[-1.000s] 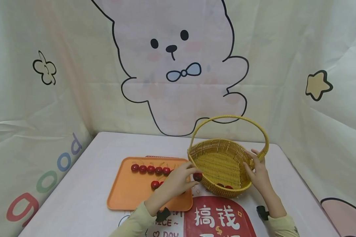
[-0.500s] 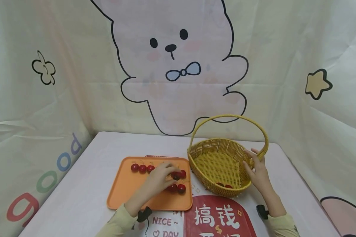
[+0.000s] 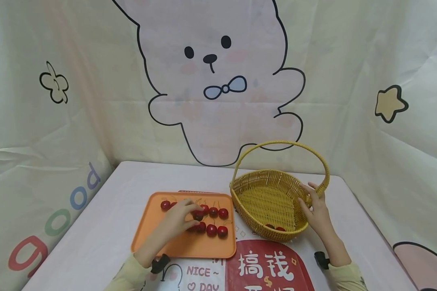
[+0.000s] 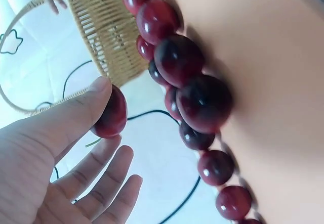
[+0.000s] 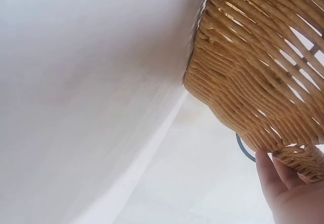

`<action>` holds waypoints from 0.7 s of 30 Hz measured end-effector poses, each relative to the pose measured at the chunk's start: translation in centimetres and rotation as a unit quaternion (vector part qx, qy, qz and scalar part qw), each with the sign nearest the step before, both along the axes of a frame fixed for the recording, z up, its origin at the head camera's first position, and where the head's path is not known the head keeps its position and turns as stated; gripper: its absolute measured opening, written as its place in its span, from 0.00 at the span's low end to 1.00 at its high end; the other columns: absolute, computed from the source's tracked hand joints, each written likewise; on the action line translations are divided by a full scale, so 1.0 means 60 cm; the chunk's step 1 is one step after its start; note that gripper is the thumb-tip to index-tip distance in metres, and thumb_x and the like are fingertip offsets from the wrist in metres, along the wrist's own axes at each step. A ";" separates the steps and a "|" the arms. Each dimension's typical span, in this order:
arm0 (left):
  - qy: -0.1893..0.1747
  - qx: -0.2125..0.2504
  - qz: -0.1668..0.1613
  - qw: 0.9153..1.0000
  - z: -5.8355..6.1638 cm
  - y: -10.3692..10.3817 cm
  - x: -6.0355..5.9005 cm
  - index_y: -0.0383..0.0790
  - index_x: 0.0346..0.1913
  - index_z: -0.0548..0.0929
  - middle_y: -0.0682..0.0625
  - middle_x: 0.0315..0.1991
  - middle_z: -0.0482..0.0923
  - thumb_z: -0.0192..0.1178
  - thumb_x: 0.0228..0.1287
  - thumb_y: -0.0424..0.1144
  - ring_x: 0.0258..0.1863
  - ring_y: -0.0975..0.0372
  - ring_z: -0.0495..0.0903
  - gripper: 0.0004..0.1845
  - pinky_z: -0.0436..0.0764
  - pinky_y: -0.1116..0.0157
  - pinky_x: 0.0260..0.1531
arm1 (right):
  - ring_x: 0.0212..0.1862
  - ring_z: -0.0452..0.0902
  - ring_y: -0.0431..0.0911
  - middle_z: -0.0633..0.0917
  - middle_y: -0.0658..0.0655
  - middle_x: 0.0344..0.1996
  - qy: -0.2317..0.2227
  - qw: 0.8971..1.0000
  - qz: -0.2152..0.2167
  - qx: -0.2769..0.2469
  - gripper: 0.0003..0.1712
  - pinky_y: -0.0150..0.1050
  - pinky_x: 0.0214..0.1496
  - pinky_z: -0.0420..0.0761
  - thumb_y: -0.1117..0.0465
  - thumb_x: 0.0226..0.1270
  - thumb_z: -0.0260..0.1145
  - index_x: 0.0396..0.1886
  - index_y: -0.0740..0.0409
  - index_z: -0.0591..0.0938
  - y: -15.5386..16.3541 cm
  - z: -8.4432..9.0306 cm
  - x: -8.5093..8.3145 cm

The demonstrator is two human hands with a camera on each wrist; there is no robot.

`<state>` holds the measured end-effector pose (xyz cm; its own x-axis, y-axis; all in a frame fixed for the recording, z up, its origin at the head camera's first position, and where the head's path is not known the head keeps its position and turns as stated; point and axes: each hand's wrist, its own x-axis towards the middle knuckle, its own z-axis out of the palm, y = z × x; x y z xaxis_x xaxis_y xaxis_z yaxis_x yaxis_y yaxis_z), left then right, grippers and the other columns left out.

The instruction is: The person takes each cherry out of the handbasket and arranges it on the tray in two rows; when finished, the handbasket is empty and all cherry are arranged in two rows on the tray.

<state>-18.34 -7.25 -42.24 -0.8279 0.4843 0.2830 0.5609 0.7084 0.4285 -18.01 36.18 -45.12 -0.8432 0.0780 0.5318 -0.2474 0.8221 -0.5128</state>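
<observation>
My left hand (image 3: 176,218) is over the orange tray (image 3: 143,240), pinching a dark red cherry (image 4: 114,115) between thumb and fingers in the left wrist view. Several other cherries (image 3: 222,231) lie on the tray in two rows, some hidden behind the hand. To the right stands a yellow woven basket (image 3: 269,194) with a tall arched handle, and a few cherries (image 3: 280,229) show inside by its front wall. My right hand (image 3: 317,211) holds the basket's right rim by the handle's base; fingertips (image 5: 262,158) touch the weave in the right wrist view.
Beneath everything is a white table (image 3: 102,210) with a red printed patch (image 3: 269,258) and lettering in front. A curtain with a cartoon bear (image 3: 218,113) hangs behind, and further curtains flank both sides.
The left hand has moved left from the basket's left rim to above the tray, a cherry between its fingers. More of the tray's right-hand cherries show. Right hand and basket stay put.
</observation>
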 end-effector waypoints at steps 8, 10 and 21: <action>-0.035 -0.012 0.046 0.998 -0.005 -0.031 -0.002 0.48 0.43 0.84 0.56 0.38 0.74 0.72 0.46 0.38 0.39 0.61 0.75 0.17 0.79 0.62 0.43 | 0.53 0.69 0.67 0.58 0.66 0.63 0.001 1.000 0.001 0.000 0.29 0.67 0.41 0.73 0.67 0.64 0.60 0.64 0.52 0.66 0.000 -0.002 -0.001; -0.043 -0.013 0.061 0.997 -0.006 -0.037 -0.003 0.48 0.42 0.84 0.56 0.38 0.76 0.73 0.45 0.38 0.39 0.61 0.75 0.18 0.79 0.61 0.45 | 0.53 0.68 0.67 0.58 0.66 0.63 -0.001 1.000 0.001 -0.001 0.29 0.68 0.41 0.73 0.67 0.64 0.60 0.64 0.52 0.66 0.000 -0.002 -0.001; -0.067 -0.019 0.074 0.995 -0.015 -0.061 -0.017 0.46 0.38 0.85 0.57 0.33 0.81 0.73 0.43 0.35 0.37 0.61 0.77 0.15 0.78 0.61 0.43 | 0.54 0.68 0.67 0.58 0.66 0.64 -0.005 1.000 0.000 -0.004 0.28 0.68 0.41 0.73 0.66 0.65 0.60 0.64 0.52 0.66 0.000 0.001 0.000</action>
